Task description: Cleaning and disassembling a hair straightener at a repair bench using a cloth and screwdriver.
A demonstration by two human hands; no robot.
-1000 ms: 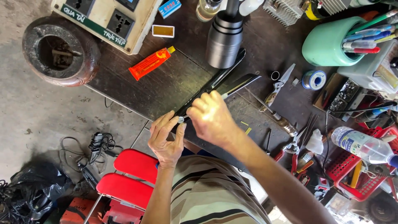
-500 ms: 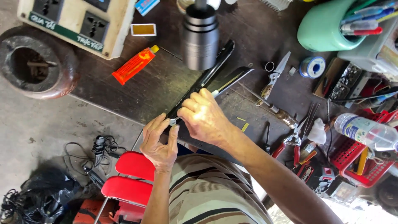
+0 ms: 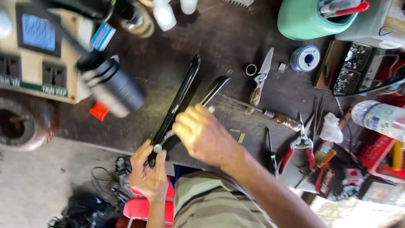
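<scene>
Black hair straightener (image 3: 179,103), red-handled pliers (image 3: 299,147), mint-green cup (image 3: 306,21), striped shirt (image 3: 211,202).

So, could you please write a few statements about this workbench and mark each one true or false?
1. The left hand grips the near end of the long black tool. True.
2. The right hand rests on the red-handled pliers. False: it is on the black tool; the pliers lie apart.
3. A folding knife lies open on the bench. True.
4. The solder spool sits inside the green cup. False: it lies on the bench below it.
</scene>
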